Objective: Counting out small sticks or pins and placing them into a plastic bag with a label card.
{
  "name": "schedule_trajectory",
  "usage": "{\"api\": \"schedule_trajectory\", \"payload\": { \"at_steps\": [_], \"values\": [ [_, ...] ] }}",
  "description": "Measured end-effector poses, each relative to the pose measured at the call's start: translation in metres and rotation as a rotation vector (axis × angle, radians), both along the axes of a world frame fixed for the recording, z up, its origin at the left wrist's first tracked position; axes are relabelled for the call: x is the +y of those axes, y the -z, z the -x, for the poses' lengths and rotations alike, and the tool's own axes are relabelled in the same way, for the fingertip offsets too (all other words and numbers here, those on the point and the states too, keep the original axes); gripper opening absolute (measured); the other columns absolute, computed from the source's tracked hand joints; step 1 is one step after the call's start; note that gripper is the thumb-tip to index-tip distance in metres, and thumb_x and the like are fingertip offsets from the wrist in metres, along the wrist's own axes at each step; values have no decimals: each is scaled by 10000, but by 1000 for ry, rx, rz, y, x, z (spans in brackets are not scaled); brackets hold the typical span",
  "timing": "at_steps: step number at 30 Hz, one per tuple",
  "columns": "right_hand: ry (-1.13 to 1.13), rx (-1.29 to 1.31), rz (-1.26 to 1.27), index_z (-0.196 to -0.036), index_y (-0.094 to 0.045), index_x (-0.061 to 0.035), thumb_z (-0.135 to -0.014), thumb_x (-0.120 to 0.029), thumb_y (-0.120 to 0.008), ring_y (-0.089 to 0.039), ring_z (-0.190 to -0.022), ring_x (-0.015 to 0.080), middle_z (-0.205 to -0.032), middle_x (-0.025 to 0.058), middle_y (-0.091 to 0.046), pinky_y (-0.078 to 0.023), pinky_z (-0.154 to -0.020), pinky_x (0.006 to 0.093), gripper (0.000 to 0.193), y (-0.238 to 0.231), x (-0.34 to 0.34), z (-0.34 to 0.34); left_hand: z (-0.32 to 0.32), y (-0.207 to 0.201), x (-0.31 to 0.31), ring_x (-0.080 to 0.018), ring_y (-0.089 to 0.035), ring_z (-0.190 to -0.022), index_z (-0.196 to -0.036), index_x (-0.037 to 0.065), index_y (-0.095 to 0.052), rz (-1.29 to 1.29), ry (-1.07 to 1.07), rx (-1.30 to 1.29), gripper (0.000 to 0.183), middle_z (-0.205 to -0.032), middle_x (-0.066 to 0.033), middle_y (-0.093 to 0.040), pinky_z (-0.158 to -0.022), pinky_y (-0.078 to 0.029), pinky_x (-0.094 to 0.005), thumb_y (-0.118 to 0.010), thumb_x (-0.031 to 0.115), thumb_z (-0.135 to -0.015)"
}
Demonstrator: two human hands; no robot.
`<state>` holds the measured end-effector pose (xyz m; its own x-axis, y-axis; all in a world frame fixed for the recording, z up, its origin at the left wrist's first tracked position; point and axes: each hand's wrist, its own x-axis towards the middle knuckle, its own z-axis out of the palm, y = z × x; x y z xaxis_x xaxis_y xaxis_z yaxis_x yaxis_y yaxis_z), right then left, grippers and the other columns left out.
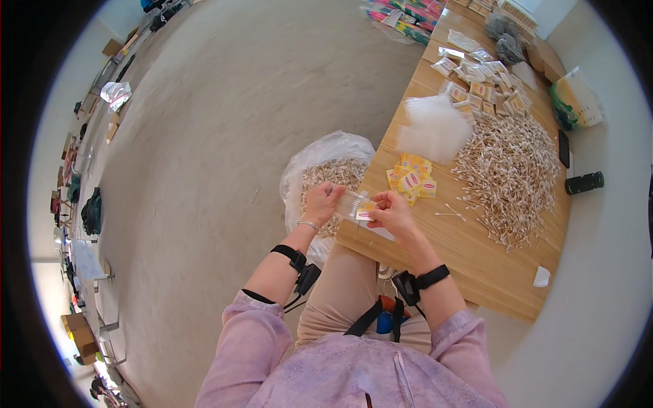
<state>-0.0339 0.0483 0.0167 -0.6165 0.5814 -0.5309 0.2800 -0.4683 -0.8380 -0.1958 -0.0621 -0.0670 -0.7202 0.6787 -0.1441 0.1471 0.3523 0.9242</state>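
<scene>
A clear plastic packet of cotton swabs (pixel 349 203) is stretched between my two hands at the table's near-left corner. My left hand (pixel 324 203) is closed round its left end. At the other end, the thumb and fingers of my right hand (pixel 392 214) pinch the packet beside a small yellow-and-white card (pixel 365 210). Whether the card is fully inside the plastic, I cannot tell. Just beyond my right hand lies a heap of yellow cards (pixel 412 178). Two or three loose cotton swabs (pixel 449 214) rest on the wood to its right.
On the wooden table (pixel 435 262) are a large cotton swab pile (pixel 510 173), a stack of clear bags (pixel 434 127) and several filled packets (pixel 484 88). A plastic sack of swabs (pixel 333 170) stands left of the table. A dark green cylinder (pixel 584 183) is by the wall.
</scene>
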Motion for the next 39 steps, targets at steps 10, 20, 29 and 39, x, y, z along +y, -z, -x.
{"api": "schedule_trajectory", "payload": {
  "at_steps": [10, 20, 29, 39],
  "values": [
    [-192, -222, -455, -822, -612, 17, -681, 21, -675, -626, -602, 180, -712, 97, -638, -513, -528, 298, 154, 22, 15, 21, -2, -8, 2, -60, -477, -595, -807, 32, -651, 41, 21, 17, 266, -668, 16, -595, -540, -414, -243, -680, 293, -849],
    [-190, -167, -782, -847, -612, -13, -707, -8, -640, -652, -677, 265, -714, 143, -649, -508, -628, 350, 143, 28, 10, 27, -4, -18, 1, -65, -477, -593, -803, 25, -649, 39, 18, 15, 267, -647, 7, -591, -543, -415, -249, -679, 286, -849],
    [-254, -135, -786, -870, -609, -18, -702, 6, -647, -646, -681, 275, -713, 139, -647, -508, -638, 355, 174, 24, 14, 29, -5, -23, 1, -80, -463, -583, -799, 27, -646, 39, 12, 42, 290, -623, -7, -562, -540, -407, -267, -683, 312, -841],
    [-235, -64, -957, -890, -571, -55, -729, -10, -654, -607, -788, 314, -843, 129, -596, -483, -688, 397, 187, 25, -5, 37, -4, -20, 1, -80, -448, -575, -784, 27, -641, 38, 12, 43, 305, -613, -4, -549, -534, -405, -268, -686, 324, -838]
  ]
}}
